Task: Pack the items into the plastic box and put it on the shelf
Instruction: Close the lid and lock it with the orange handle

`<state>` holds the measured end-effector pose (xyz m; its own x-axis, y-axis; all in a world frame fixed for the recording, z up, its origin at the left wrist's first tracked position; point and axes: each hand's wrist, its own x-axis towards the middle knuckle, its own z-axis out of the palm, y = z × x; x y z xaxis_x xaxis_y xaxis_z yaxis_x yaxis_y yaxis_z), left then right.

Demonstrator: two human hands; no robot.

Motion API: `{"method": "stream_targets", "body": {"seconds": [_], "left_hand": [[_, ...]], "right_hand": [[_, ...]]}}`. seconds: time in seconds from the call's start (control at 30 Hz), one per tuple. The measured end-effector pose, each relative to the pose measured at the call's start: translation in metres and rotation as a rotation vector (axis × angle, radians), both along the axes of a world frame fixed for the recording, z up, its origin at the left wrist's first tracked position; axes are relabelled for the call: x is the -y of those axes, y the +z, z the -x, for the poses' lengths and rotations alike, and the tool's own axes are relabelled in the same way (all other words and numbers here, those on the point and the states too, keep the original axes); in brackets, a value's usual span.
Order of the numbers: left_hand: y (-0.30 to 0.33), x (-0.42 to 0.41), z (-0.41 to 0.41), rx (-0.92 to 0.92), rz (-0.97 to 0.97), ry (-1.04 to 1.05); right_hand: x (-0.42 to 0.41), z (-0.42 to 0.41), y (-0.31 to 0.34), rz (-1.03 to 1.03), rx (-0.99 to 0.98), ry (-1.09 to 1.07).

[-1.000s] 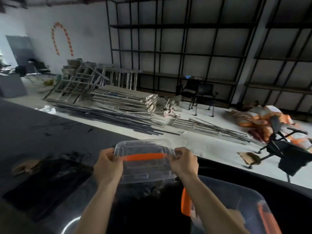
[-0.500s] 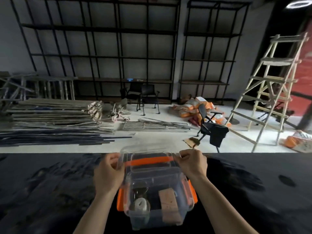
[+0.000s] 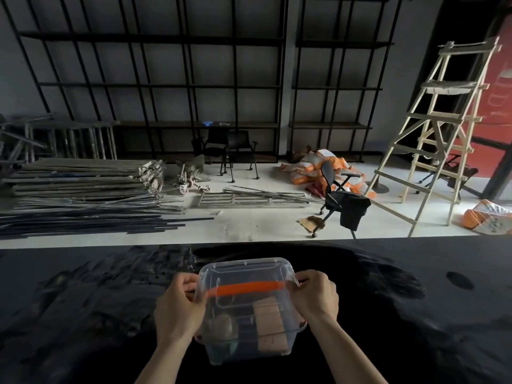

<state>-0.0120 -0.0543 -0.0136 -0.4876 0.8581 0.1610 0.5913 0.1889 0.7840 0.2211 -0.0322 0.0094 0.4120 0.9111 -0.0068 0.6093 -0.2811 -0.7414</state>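
I am gripping the clear lid [image 3: 246,275] with my left hand [image 3: 178,309] and right hand [image 3: 317,296], fingers curled over its side edges, atop the plastic box [image 3: 249,342] on the black worktop [image 3: 415,314]. Inside are lying a tan block [image 3: 270,317] and a round greenish item [image 3: 221,325]. An orange handle [image 3: 246,288] is crossing the lid.

Wooden ladder [image 3: 432,139], office chair [image 3: 342,199], rods [image 3: 83,217]

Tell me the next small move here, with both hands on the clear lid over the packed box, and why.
Probably press the clear lid down until it seats on the plastic box. The left hand and right hand grip its two ends, the items are already inside, and the lid looks laid over the box; whether it is latched cannot be told.
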Motion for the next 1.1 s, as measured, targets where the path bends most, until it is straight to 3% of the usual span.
{"method": "stream_targets", "body": {"seconds": [0.33,0.5,0.67,0.87,1.1], "left_hand": [[-0.009,0.008,0.001,-0.027,0.019,-0.018],[-0.017,0.009,0.004,0.164,0.070,0.031],[-0.018,0.006,0.007,0.334,0.304,0.068],[0.002,0.003,-0.007,0.078,0.205,0.070],[-0.002,0.009,-0.011,0.044,0.106,0.038]], "right_hand": [[0.003,-0.004,-0.018,0.050,-0.050,0.008],[-0.003,-0.010,-0.023,0.200,-0.254,-0.027],[-0.004,-0.017,-0.019,0.361,-0.496,-0.040],[-0.004,-0.008,-0.019,0.164,-0.268,-0.069],[0.000,-0.004,-0.018,0.104,-0.032,0.004]]}}
